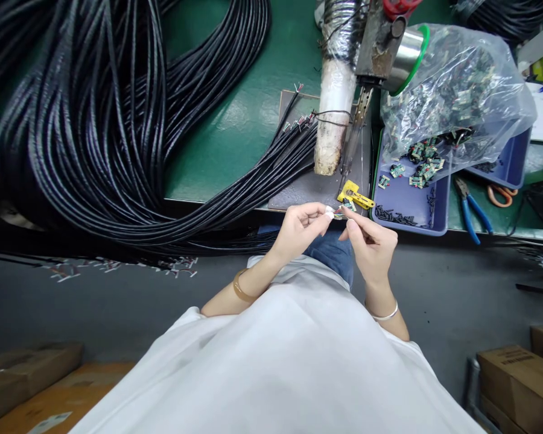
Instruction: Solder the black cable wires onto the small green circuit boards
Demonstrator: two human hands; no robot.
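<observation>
Green table (226, 123) beyond the fingers (364, 223), grey floor (434, 295), cardboard boxes (520, 383)

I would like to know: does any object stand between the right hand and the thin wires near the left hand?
Nothing visible does. The right hand is right at the thin wires, opposite the left hand. The yellow piece lies beyond, farther from the person.

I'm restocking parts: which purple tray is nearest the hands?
The front purple tray, at the table's edge near the right hand; the other tray sits farther back and right.
</observation>
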